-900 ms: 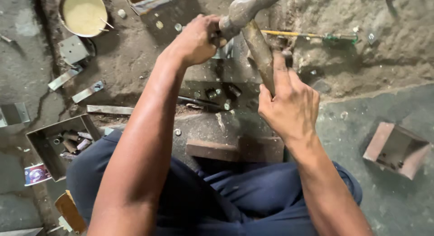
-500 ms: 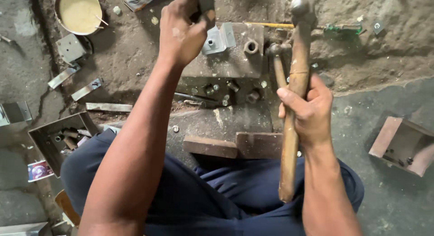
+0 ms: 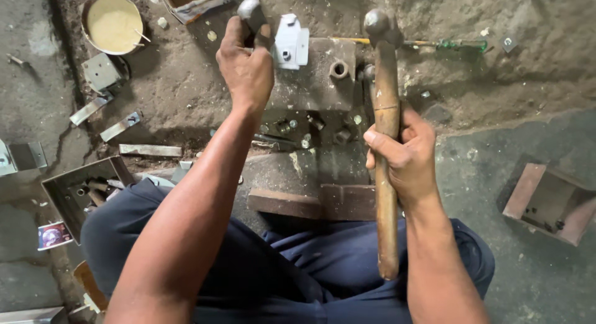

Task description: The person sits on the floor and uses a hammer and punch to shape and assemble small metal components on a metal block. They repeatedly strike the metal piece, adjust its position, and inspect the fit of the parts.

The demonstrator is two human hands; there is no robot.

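we sit on the ground with a heavy metal block [image 3: 313,82] on the dirt in front of our knees. our right hand [image 3: 406,156] is closed around the wooden handle of a hammer [image 3: 386,144], gripping it above the middle; the handle runs nearly straight away from us, its butt end toward our lap and its rounded steel head up at the far end, just beside the right edge of the block. our left hand [image 3: 248,66] is closed in a fist around a round-topped metal tool [image 3: 250,10], whose knob shows above the fingers; we cannot tell how long it is or where its lower end sits, since the hand covers it

a small pale metal piece [image 3: 290,41] lies on the far left part of the block, just right of the left hand and touching or nearly touching it. so the piece lies to the left of the hammer head, with a round hole [image 3: 339,69] in the block between them; the left hand is much the nearer of the two

a screwdriver [image 3: 434,45] with a green handle lies crosswise beyond the hammer head. a tin of yellowish paste [image 3: 113,23] stands at the far left, an open metal box [image 3: 81,190] of small parts by our left knee, and a reddish box [image 3: 549,203] to our right
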